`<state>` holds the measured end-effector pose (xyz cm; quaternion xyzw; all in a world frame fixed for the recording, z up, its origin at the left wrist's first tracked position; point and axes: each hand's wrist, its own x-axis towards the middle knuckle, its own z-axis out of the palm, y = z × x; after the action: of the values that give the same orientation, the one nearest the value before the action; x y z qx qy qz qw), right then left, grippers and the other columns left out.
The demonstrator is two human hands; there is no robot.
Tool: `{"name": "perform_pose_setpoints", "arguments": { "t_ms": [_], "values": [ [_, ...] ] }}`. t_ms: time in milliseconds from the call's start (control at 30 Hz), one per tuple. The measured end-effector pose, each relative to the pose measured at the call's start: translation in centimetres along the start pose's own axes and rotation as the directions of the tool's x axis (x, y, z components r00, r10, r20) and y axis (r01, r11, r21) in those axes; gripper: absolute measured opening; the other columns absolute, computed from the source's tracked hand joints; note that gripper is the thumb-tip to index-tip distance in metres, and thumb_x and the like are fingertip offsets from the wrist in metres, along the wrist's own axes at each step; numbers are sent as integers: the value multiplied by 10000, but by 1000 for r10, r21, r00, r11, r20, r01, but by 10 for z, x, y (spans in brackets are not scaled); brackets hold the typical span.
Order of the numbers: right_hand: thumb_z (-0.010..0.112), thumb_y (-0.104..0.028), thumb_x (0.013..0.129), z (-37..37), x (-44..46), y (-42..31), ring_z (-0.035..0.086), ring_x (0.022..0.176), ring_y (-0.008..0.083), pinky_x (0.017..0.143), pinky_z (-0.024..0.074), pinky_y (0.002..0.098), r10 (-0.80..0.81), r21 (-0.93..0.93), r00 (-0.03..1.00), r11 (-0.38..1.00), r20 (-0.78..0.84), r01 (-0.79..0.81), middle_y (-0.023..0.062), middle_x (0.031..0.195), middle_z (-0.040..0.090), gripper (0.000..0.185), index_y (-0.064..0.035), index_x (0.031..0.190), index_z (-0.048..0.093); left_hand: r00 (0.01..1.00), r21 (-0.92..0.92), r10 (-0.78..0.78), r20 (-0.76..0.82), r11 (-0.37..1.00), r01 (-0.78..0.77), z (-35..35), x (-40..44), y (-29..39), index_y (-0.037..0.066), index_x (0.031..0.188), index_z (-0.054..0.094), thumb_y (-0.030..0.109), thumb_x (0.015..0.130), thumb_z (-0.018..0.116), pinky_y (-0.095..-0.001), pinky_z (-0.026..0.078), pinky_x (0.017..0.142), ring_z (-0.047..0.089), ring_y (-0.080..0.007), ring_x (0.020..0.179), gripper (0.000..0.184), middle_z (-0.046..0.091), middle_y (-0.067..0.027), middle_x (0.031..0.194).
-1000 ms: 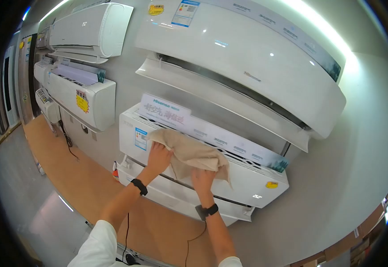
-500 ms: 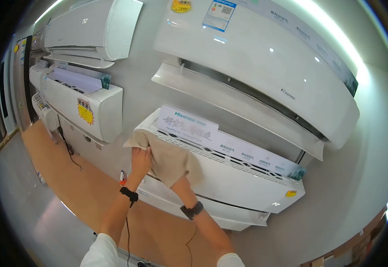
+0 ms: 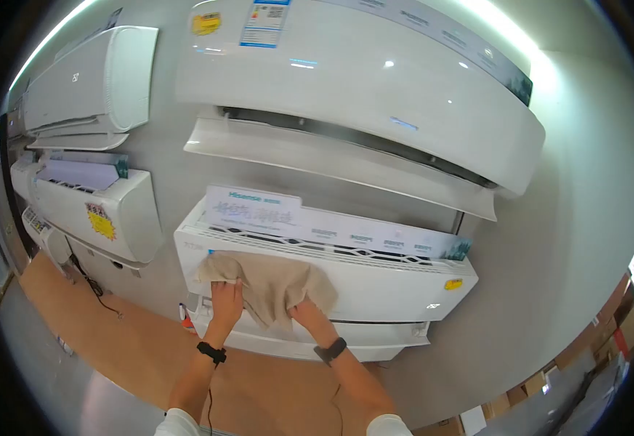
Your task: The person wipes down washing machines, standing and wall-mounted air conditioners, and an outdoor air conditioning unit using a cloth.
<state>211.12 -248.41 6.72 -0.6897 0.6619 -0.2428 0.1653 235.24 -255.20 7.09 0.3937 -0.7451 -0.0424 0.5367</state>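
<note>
A beige cloth (image 3: 269,282) lies against the left part of the front panel of a white wall-mounted air conditioner (image 3: 386,287). My left hand (image 3: 227,299) grips the cloth's lower left edge, fingers partly covered by it. Lower right on the same cloth, my right hand (image 3: 308,318) is closed on the fabric, most of its fingers hidden in the folds. Along the top of this unit stands a white Hisense sign strip (image 3: 255,211), just above the cloth.
Overhead hangs a larger air conditioner (image 3: 360,87) with its lower flap (image 3: 317,156) hanging open. More units, including one with a yellow price sticker (image 3: 101,221), hang at left. A red-and-white bottle (image 3: 186,318) is beside the lower unit. Cardboard boxes (image 3: 586,349) sit at lower right.
The cloth and both hands have gone from the unit's top left edge down onto its front panel. The cloth is more spread out, and the view has shifted.
</note>
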Motion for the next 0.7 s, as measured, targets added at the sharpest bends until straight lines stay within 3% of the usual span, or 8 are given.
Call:
{"name": "perform_pose_setpoints", "arguments": {
  "t_ms": [67, 133, 200, 300, 400, 500, 600, 700],
  "values": [
    [581, -177, 898, 6, -7, -6, 484, 1340, 431, 1153, 370, 489, 140, -208, 987, 966, -75, -153, 221, 1467, 511, 525, -90, 1414, 538, 998, -68, -56, -40, 996, 53, 17, 2, 15, -58, 1239, 617, 204, 1041, 490, -570, 349, 1046, 487, -502, 1173, 352, 577, -302, 1287],
    [579, -186, 905, 24, -19, 26, 495, 1330, 424, 1143, 383, 482, 68, -227, 989, 969, -131, -96, 212, 1446, 536, 508, -90, 1404, 547, 989, -139, -145, -27, 980, 140, 40, -19, 30, -75, 1218, 621, 161, 1024, 511, -566, 351, 1038, 492, -495, 1173, 326, 585, -288, 1292],
    [581, -191, 911, 63, -25, 107, 524, 1300, 421, 1125, 410, 471, -217, -88, 957, 975, -194, 203, 203, 1422, 561, 473, -88, 1373, 579, 992, -107, -94, 89, 989, 104, 56, -47, 40, -68, 1229, 618, 154, 1025, 505, -561, 354, 1036, 494, -491, 1164, 322, 591, -280, 1286],
    [582, -185, 922, 18, -69, 131, 532, 1284, 436, 1107, 424, 467, -244, -86, 933, 969, -265, 230, 203, 1385, 590, 428, -85, 1336, 615, 973, -104, -82, 218, 989, 107, 70, -55, 63, -60, 1250, 608, 183, 1050, 469, -550, 359, 1036, 493, -487, 1160, 345, 586, -292, 1280],
    [576, -267, 952, -74, -101, 112, 479, 1359, 407, 1139, 393, 483, -4, 41, 990, 999, -142, 9, 184, 1460, 538, 514, -112, 1440, 528, 982, -148, 17, 190, 989, 12, 75, -38, 110, -64, 1237, 618, 192, 1055, 461, -543, 359, 1044, 494, -483, 1170, 351, 594, -289, 1274],
    [627, -290, 933, -140, -118, 82, 513, 1336, 392, 1111, 430, 468, 304, -24, 939, 950, -159, -311, 147, 1423, 586, 546, -123, 1443, 530, 988, -187, 94, 122, 980, -70, 92, -20, 168, -56, 1197, 649, 177, 1038, 483, -544, 355, 1058, 493, -478, 1196, 328, 610, -272, 1267],
    [680, -320, 864, -102, -122, 160, 570, 1276, 338, 1072, 445, 450, -282, -397, 762, 917, -583, 36, 154, 1373, 620, 525, -116, 1345, 631, 965, -111, 154, 212, 985, -133, 116, -31, 189, -41, 1192, 666, 188, 1014, 522, -545, 351, 1073, 496, -469, 1221, 324, 611, -265, 1280],
    [703, -321, 857, -78, -153, 205, 568, 1270, 362, 1090, 419, 474, -60, -148, 822, 989, -567, -30, 141, 1362, 629, 544, -118, 1355, 618, 905, 34, 351, 241, 929, -369, 141, -59, 193, -5, 1075, 719, 234, 963, 607, -516, 423, 978, 582, -418, 1106, 287, 669, -228, 1141]
  ]
}}
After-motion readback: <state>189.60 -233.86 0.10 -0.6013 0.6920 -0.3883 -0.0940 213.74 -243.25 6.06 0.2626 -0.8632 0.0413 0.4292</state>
